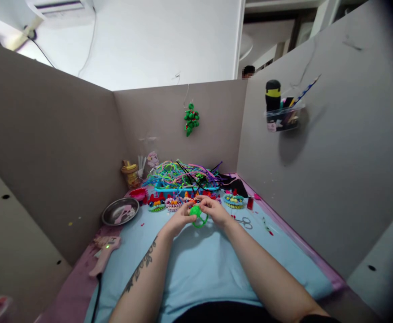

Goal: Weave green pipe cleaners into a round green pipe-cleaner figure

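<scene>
Between my two hands is a bright green ring-shaped piece of fuzzy craft stem (199,221), held just above the blue cloth. My left hand (182,219) pinches its left side between thumb and fingers. On its upper right side, my right hand (214,211) has its thumb and fingertips closed on the green piece. Fine detail at the fingertips is too small to make out. Behind my hands stand several colourful finished craft pieces in a row, among them a pink and white one (173,203) and a blue and yellow one (234,200). Scissors (245,222) lie right of my right hand.
A blue tray (169,190) heaped with craft stems (186,175) stands at the back. To the left are a metal bowl (107,217) and a pink glue gun (106,256) with its cord. Grey partitions (179,89) enclose the table; a clear holder (282,120) hangs at right.
</scene>
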Demonstrator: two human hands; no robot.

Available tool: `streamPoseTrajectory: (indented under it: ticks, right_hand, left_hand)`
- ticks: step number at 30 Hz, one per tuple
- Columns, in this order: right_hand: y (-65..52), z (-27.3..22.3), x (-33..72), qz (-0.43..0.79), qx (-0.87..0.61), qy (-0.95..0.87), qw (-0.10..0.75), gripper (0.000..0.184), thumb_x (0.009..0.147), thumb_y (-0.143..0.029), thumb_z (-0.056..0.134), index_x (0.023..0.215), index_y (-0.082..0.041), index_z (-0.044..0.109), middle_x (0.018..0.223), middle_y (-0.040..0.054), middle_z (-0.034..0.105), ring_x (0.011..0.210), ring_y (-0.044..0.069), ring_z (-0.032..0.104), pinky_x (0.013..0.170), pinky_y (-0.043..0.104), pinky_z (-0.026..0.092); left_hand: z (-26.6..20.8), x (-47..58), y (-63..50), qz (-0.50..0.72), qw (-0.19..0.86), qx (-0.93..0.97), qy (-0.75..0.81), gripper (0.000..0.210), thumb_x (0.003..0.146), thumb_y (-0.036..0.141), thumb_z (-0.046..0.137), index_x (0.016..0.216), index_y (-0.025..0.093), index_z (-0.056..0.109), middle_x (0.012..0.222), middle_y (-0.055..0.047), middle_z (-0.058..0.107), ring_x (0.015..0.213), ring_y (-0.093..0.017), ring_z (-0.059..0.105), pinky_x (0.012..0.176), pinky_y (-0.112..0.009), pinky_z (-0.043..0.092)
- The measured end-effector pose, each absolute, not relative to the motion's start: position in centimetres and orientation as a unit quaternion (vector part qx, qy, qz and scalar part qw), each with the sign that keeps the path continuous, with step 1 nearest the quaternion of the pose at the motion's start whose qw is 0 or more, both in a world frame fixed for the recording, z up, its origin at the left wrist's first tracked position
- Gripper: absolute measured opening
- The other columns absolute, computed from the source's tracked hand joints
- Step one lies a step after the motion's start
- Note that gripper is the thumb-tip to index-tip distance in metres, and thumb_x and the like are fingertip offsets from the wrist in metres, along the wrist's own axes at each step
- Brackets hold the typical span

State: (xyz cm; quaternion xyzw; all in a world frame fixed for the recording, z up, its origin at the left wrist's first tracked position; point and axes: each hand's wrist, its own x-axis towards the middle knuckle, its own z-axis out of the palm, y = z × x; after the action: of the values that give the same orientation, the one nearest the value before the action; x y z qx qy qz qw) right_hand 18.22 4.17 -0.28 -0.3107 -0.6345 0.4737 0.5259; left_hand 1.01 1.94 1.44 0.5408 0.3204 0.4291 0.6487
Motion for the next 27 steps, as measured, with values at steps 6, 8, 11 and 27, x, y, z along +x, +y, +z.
streamPoseTrajectory:
  ticks: [6,8,11,27]
  right_hand:
    - [4.9,-1.2,17.7,0.407,-0.348,-0.631,0.562,0.025,0.066,-0.042,0.068,0.064,-0.019,0.060,0.100,0.0063,0.058,0.105,0.022,0.052,0.093,0.035,0.035]
    - [4.9,-1.2,17.7,0.416,-0.355,-0.630,0.552,0.024,0.065,-0.042,0.068,0.064,-0.019,0.060,0.092,0.0049,0.060,0.099,0.022,0.054,0.089,0.034,0.036]
    - [4.8,-1.1,17.7,0.454,-0.367,-0.624,0.520,0.027,0.065,-0.044,0.066,0.060,-0.018,0.057,0.076,0.0025,0.060,0.081,0.019,0.056,0.078,0.032,0.040]
    - [5.5,-1.8,16.9,0.396,-0.406,-0.553,0.610,0.026,0.063,-0.043,0.064,0.057,-0.020,0.055,0.071,0.0014,0.057,0.078,0.019,0.052,0.074,0.031,0.039]
  left_hand:
    - [1.5,1.0,1.9,0.432,0.641,0.551,0.315,0.063,0.055,0.020,0.076,0.114,0.018,0.053,0.080,-0.001,0.059,0.067,-0.012,0.053,0.063,-0.023,0.038]
    - [1.3,0.9,2.0,0.432,0.634,0.557,0.317,0.062,0.055,0.020,0.076,0.113,0.019,0.053,0.081,-0.002,0.060,0.069,-0.012,0.053,0.063,-0.023,0.038]
    - [0.9,0.9,2.2,0.436,0.614,0.571,0.328,0.063,0.056,0.019,0.075,0.115,0.018,0.052,0.087,-0.004,0.060,0.072,-0.013,0.053,0.064,-0.023,0.039]
    - [-0.2,2.2,3.1,0.557,0.345,0.613,0.442,0.061,0.064,0.028,0.069,0.119,0.016,0.046,0.070,0.000,0.057,0.069,-0.016,0.055,0.072,-0.030,0.041]
